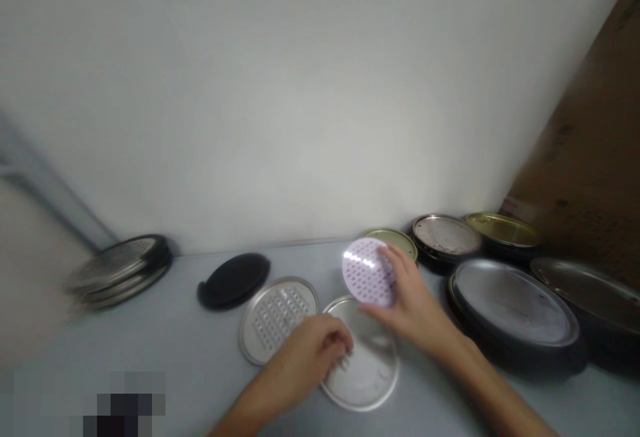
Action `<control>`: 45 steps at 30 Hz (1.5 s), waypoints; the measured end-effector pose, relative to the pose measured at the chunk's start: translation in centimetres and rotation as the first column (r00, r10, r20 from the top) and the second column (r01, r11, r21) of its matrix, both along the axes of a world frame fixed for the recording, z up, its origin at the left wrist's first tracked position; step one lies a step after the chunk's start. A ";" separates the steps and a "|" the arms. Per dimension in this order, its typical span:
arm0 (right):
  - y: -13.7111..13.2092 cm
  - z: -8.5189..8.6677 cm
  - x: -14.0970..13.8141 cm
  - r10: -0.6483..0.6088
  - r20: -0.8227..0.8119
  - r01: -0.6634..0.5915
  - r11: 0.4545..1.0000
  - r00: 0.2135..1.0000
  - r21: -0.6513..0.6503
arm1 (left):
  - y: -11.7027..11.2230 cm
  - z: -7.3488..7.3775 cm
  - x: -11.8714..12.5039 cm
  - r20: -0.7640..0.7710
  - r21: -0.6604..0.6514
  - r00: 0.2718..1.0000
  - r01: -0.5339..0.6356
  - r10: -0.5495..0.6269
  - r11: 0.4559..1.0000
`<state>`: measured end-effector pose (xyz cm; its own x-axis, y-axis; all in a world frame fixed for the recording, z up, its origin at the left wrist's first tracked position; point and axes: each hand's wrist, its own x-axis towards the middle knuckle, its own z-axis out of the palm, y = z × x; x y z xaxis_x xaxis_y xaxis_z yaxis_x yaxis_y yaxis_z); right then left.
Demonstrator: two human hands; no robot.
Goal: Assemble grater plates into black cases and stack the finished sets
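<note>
My right hand (413, 300) holds a round pale-purple perforated disc (367, 271), tilted up above the table, fingers wrapped round its right edge. My left hand (313, 353) is curled, knuckles up, with its fingertips on the left rim of a shiny flat round metal lid (367, 363) lying on the table. Just left of that hand lies a round metal grater disc (275, 317) with rows of holes.
A black round lid (233, 280) lies further back left. A stack of perforated metal discs (120, 270) sits at the far left. Several round lids and pans (515, 303) crowd the right side. A white wall stands behind, and a brown cardboard box (585, 157) stands at the right.
</note>
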<state>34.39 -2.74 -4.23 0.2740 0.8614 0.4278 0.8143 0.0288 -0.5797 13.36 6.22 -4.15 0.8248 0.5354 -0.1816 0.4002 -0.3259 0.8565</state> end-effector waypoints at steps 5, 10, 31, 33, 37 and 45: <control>0.0 -0.1 -0.1 -0.007 0.002 0.007 1.000 1.000 0.003 | -1.8 -0.8 1.3 0.008 0.124 0.998 0.061 -0.063 0.990; 0.0 0.3 -0.6 0.003 -0.001 -0.003 1.000 1.000 -0.013 | -3.4 -1.4 2.4 0.000 0.288 0.987 0.153 -0.160 0.945; 0.1 0.1 -0.6 0.009 0.008 -0.009 1.000 1.000 0.012 | -2.9 -0.9 2.7 0.013 0.065 0.982 0.186 -0.187 0.980; 0.1 0.0 -0.4 0.005 0.015 -0.006 1.000 1.000 0.026 | -2.4 -0.7 2.6 0.061 -0.139 0.988 0.152 -0.145 0.979; 0.1 -0.1 0.2 -0.022 0.021 0.020 0.997 1.000 0.078 | -0.5 0.2 2.1 0.216 -0.523 0.971 0.024 0.106 0.852; 0.1 -0.1 1.1 -0.093 0.010 0.091 0.986 0.996 0.137 | 2.4 1.0 2.0 0.156 -0.969 0.719 -0.023 0.677 0.248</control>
<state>35.45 -2.65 -4.31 0.3413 0.7660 0.5447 0.8265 0.0314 -0.5621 15.37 8.60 -3.12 0.7066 0.5656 -0.4252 -0.2997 0.7836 0.5442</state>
